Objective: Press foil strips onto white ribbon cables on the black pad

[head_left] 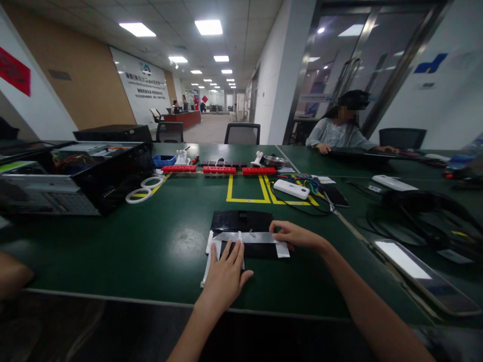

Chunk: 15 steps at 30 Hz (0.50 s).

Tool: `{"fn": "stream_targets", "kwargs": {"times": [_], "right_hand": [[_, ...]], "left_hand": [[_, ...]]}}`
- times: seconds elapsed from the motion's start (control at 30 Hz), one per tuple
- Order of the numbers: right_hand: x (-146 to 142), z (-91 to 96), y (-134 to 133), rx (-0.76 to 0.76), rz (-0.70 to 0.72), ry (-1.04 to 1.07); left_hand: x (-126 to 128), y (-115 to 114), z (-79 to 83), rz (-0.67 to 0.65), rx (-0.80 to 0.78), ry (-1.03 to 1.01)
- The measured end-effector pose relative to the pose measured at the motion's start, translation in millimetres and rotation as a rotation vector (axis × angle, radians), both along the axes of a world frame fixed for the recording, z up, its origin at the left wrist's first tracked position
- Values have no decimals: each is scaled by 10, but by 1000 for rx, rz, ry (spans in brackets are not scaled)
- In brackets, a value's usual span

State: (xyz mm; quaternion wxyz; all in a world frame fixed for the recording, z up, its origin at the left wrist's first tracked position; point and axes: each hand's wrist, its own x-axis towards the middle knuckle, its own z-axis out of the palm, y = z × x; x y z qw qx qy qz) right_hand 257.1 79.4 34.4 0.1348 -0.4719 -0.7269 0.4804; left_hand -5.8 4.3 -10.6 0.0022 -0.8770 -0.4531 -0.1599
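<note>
A black flat panel (pixel 241 219) lies on the green table in front of me. Across it runs a silvery-grey flat strip (pixel 260 238), with white ribbed ends folding down at both sides. My left hand (pixel 225 269) rests flat on the left part of the strip, fingers spread, thumb out to the right. At the strip's right end my right hand (pixel 290 234) pinches its edge between thumb and fingertips. Part of the strip's left side is hidden under my left hand.
An opened computer case (pixel 75 176) stands at the left beside two white rings (pixel 139 195). Red power strips (pixel 219 170) line the back. A white power bank (pixel 291 189) and cables lie right of centre, a phone (pixel 426 276) further right. Another person (pixel 345 125) sits at back right.
</note>
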Motion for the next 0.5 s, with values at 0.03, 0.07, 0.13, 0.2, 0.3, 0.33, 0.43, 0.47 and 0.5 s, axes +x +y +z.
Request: {"fn": "stream_targets", "kwargs": {"times": [0.03,0.07,0.13,0.2,0.3,0.33,0.43,0.47,0.5], "right_hand": [[0,12,-8,2,5,-6],[-1,25,-17,3,7,-15],[-4,53,-38,13,8,-32],[-11,81,-58,37,4,-53],[-25,107,-77,63,-3,-78],[-28,109,-79,66,-5,-82],[-30,93,-72,69,-8,-87],[-29,82,-67,69,-11,-90],[-27,70,-62,69,-15,-93]], "left_hand": [[-5,2,0,-4,-9,-1],[-8,3,4,-3,-18,0],[-10,3,17,6,-32,5],[-6,-1,31,16,-37,13],[2,-11,42,21,-27,20],[5,-14,45,22,-22,20],[14,-20,64,27,-26,19],[18,-21,75,30,-35,19],[23,-21,89,33,-45,20]]}}
